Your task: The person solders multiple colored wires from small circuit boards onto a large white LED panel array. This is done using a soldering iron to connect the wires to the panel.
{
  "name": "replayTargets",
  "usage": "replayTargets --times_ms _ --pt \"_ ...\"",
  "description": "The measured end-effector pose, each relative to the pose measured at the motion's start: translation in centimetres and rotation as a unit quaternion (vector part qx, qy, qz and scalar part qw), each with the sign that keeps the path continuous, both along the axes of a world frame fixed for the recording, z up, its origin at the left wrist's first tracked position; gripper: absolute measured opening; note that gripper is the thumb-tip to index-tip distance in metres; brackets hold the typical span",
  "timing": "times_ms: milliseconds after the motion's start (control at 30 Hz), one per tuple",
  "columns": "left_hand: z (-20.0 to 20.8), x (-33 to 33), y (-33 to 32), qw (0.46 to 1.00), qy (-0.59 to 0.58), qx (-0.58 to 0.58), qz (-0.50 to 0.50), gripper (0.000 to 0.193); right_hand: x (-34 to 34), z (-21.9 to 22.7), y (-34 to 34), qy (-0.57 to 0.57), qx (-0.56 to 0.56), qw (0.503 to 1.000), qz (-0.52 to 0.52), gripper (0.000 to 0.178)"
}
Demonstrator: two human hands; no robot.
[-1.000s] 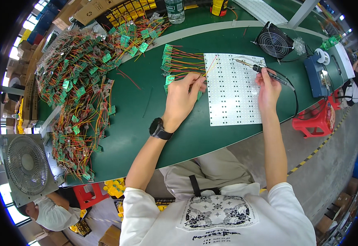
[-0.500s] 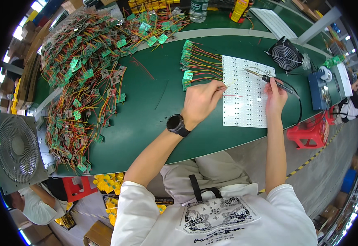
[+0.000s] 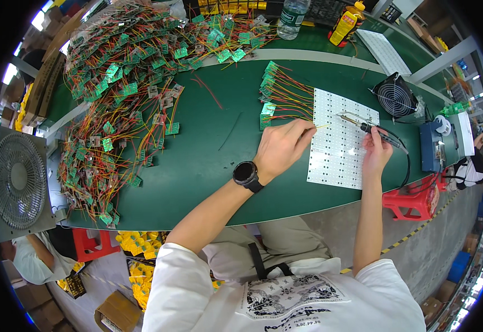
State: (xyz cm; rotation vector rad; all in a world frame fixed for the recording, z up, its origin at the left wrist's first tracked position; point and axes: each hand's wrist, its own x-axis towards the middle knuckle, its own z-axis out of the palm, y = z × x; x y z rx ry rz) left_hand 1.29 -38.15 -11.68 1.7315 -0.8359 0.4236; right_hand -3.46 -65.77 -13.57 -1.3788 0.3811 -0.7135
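My left hand [image 3: 283, 146], a dark watch on its wrist, pinches a thin wire [image 3: 322, 126]; its yellowish end pokes past the fingertips over the left edge of the white LED board [image 3: 330, 160]. A soldering iron [image 3: 370, 128] rests in the closed fingers of my right hand [image 3: 376, 155], its tip pointing left above the board. A thin strand of what looks like solder wire shows by the tip. Several small green circuit boards [image 3: 267, 88] stand in a row left of the white board, their red and yellow wires running to its edge.
A large heap of wired circuit boards [image 3: 114, 83] covers the table's left side. At the right are a black fan [image 3: 395, 96] and a blue soldering station [image 3: 430, 146]. Along the back stand a water bottle [image 3: 293, 19], a yellow bottle [image 3: 346, 24] and another white board [image 3: 384, 51].
The whole view has shifted slightly. A red wire seen on the board beside my left fingers no longer shows, and a yellowish wire end now does. My right hand still holds the soldering iron.
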Motion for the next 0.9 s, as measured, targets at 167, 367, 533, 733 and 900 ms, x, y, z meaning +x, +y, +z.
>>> replayTargets --times_ms 167,367,533,733,900 --pt "0.2 0.0 -0.1 0.997 0.073 -0.013 -0.018 0.014 0.0 0.1 0.0 -0.015 0.022 1.0 0.004 0.015" --pt "0.8 -0.2 0.2 1.0 0.016 0.012 0.005 0.011 0.0 0.1 -0.1 -0.01 0.013 1.0 0.018 0.016" --pt "0.5 -0.1 0.2 1.0 -0.018 0.022 -0.004 0.011 0.0 0.0 0.0 -0.005 0.018 1.0 0.012 0.017" --pt "1.0 0.2 -0.1 0.998 -0.05 0.029 -0.008 0.009 0.0 0.5 0.6 0.001 0.024 1.0 0.0 0.016" --pt "0.9 0.7 -0.4 0.998 0.05 0.041 0.021 0.007 0.1 0.1 0.5 0.015 0.009 0.999 0.038 0.014"
